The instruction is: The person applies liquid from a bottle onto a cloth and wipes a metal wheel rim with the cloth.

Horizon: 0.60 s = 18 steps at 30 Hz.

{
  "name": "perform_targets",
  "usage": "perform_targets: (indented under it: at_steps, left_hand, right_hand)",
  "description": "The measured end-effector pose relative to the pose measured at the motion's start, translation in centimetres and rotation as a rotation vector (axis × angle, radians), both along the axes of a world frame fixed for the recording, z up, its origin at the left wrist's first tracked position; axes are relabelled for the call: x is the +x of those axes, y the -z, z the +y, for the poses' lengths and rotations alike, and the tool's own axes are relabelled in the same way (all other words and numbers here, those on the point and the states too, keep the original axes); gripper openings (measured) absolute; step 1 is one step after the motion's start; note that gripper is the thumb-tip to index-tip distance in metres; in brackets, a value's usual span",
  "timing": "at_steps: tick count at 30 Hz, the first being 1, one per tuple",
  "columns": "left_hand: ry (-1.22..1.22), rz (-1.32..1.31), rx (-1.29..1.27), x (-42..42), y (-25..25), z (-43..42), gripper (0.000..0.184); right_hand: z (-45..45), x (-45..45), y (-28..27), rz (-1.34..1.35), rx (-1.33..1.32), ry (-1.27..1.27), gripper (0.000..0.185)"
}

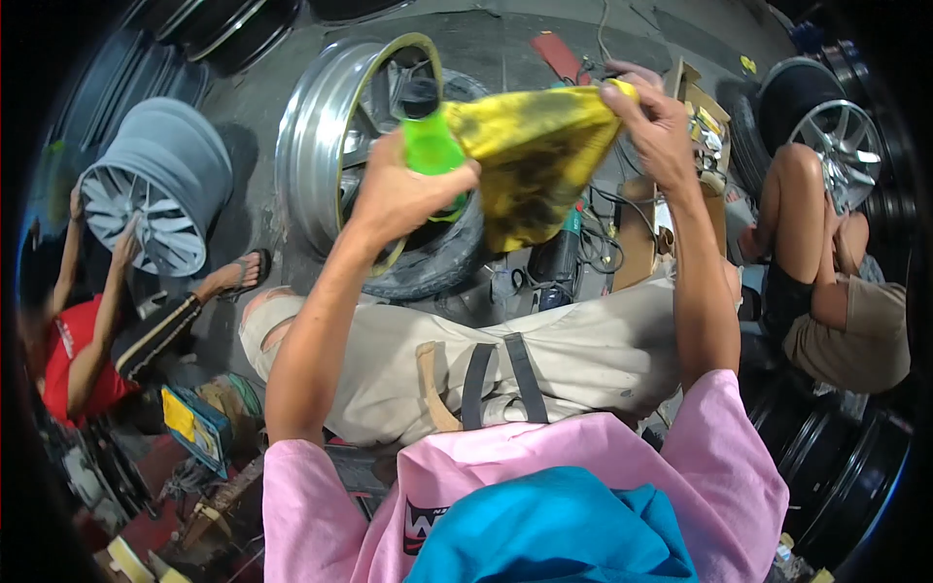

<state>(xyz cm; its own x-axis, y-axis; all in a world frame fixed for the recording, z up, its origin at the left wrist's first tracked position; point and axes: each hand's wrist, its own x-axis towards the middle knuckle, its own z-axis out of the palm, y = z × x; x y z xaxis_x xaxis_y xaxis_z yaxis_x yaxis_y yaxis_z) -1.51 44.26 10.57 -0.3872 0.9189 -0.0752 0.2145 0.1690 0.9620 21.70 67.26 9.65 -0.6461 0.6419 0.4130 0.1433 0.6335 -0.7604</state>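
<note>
Your left grip (pixel 416 189) is closed round a green bottle (pixel 429 146); your right grip (pixel 657 126) pinches a stained yellow cloth (pixel 539 155). Both are held up side by side near a polished wheel (pixel 313 146).

Green bottle (pixel 432 146) a blur, its lower part behind the left hand's (pixel 408 194) fingers! Black rims (pixel 228 29) at eleven o'clock, sliced by the top edge; at six, blue cloth (pixel 573 525) half-covers the lettering (pixel 420 525).

Green bottle (pixel 429 146), black cap (pixel 420 98); yellow cloth (pixel 533 155) beside, spread, stained dark.
</note>
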Motion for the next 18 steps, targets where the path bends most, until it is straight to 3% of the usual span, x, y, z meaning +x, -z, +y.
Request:
perform_targets:
  at_steps: [2, 4, 5, 6, 8, 12, 14, 16, 17, 18]
  left_hand:
    - [0.103, 0.131, -0.053, 0.9, 0.4, -0.3, 0.031]
    - [0.150, 0.154, -0.046, 2.0, 1.8, -0.5, 0.036]
    - [0.191, 0.155, -0.153, 2.4, 1.5, -0.6, 0.037]
    - [0.216, 0.212, -0.169, 2.5, 2.7, -0.7, 0.040]
    - [0.268, 0.227, -0.260, 2.7, 3.6, -1.0, 0.041]
    - [0.313, 0.300, -0.415, 2.3, 3.7, -0.9, 0.047]
    - [0.295, 0.321, -0.512, 1.8, 4.3, -1.1, 0.042]
    - [0.277, 0.386, -0.544, 1.3, 5.0, -1.6, 0.042]
    - [0.243, 0.473, -0.539, 1.1, 6.1, -2.1, 0.042]
    - [0.209, 0.560, -0.534, 0.8, 7.1, -2.4, 0.043]
  right_hand:
    - [-0.5, -0.2, -1.3, 0.202, -0.246, -0.102, 0.031]
    - [-1.0, -0.1, -2.1, 0.464, -0.847, -0.272, 0.032]
    - [-0.3, 0.5, -1.7, 0.511, -0.957, -0.481, 0.035]
    - [0.2, 0.7, -0.9, 0.613, -0.979, -0.586, 0.036]
    - [-1.1, 0.2, -1.7, 0.634, -0.968, -0.403, 0.044]
    - [-4.0, -0.7, -1.5, 0.037, -0.637, -0.249, 0.089]
    - [-5.6, -1.5, -1.1, -0.242, -0.414, -0.278, 0.084]
    - [-4.3, -1.6, 4.1, -0.245, -0.449, -0.395, 0.080]
    - [-5.1, -1.9, 3.1, -0.256, -0.538, -0.419, 0.067]
    - [-5.1, -2.1, 3.6, -0.258, -0.541, -0.414, 0.067]
